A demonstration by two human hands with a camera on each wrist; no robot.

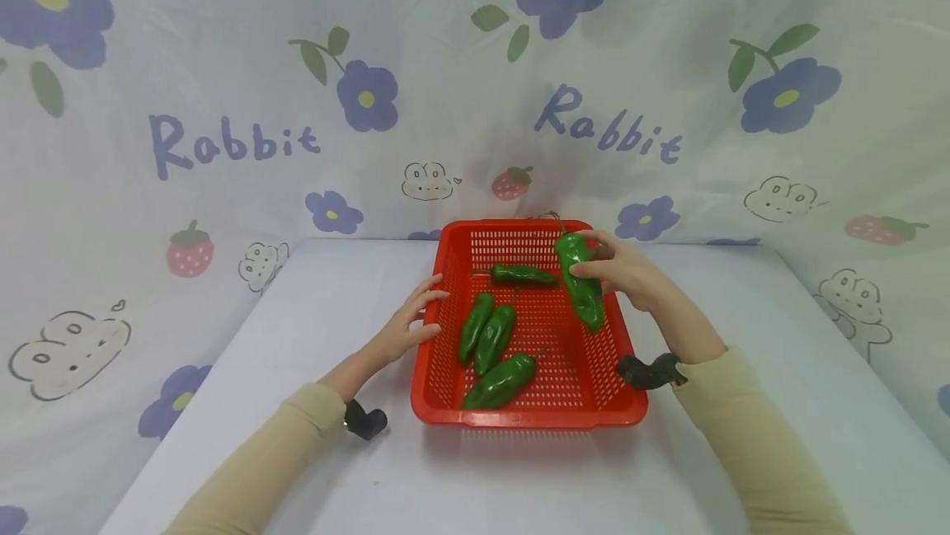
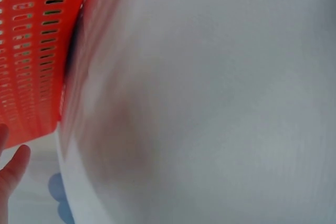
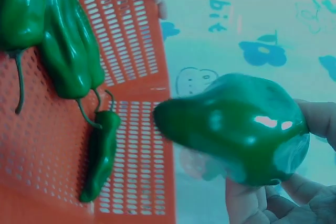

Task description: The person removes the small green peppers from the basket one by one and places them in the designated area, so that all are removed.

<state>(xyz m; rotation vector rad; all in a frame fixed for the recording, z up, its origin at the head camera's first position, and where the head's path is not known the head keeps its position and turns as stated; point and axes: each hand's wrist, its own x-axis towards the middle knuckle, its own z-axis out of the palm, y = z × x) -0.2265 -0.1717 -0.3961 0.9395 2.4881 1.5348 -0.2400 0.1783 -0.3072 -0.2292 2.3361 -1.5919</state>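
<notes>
My right hand (image 1: 623,271) pinches a large green pepper (image 1: 581,288) over the right side of a red plastic basket (image 1: 534,418). Close up in the right wrist view, thumb and fingers (image 3: 252,203) grip that pepper (image 3: 236,129) at its wide end, its narrow tip pointing at the basket. Inside the basket, several more green peppers lie: one crosswise at the back (image 1: 523,274), two side by side on the left (image 1: 493,340), another near the front (image 1: 500,382). My left hand (image 1: 404,327) rests at the basket's left rim, fingers spread and loosely extended.
The basket stands on a white table (image 1: 356,469), its walls and base full of slots. Behind and beside the table hangs a white cloth (image 1: 445,106) printed with purple flowers, rabbits and strawberries. Dark bands (image 1: 649,372) sit on both wrists.
</notes>
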